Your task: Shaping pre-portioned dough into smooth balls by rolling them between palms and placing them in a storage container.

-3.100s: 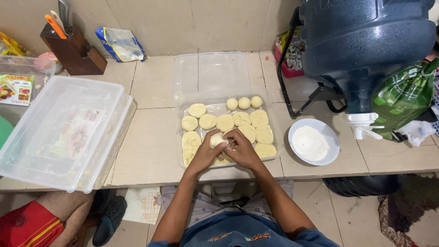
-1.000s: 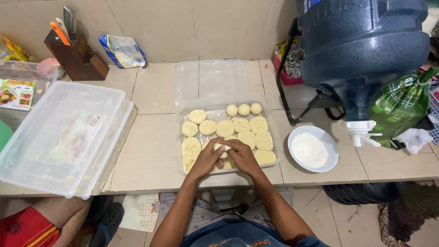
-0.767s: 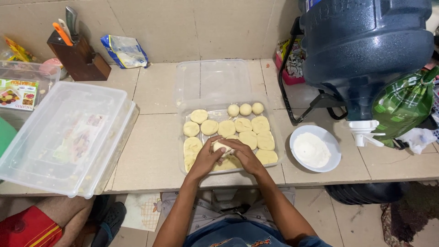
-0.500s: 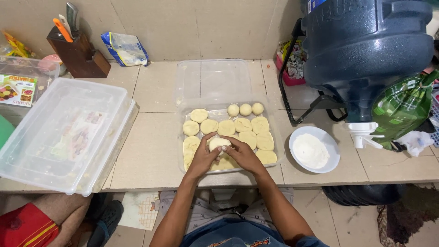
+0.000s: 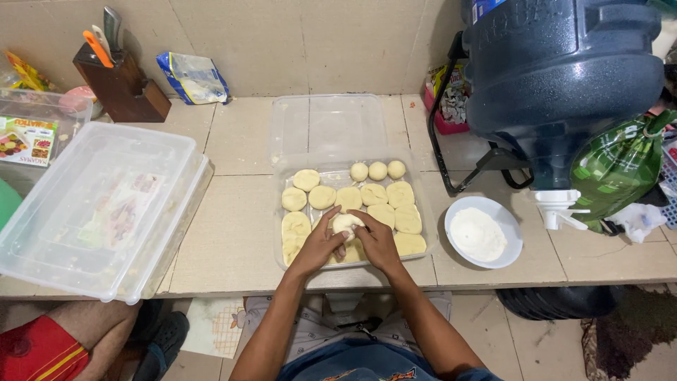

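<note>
Two hands, my left hand and right hand, cup one dough ball over the tray on the worktop; soft and probably sticky, best held lightly around its sides.

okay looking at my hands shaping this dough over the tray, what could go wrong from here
1. The left hand and right hand pinch one dough piece right above the flattened dough rounds in the clear tray; a dropped wrist could dent those beneath.
2. The rounds lie touching each other, so they may stick together.
3. The white bowl of what looks like flour sits near the counter edge, beside the right elbow; a sideways move might knock it off.
</note>
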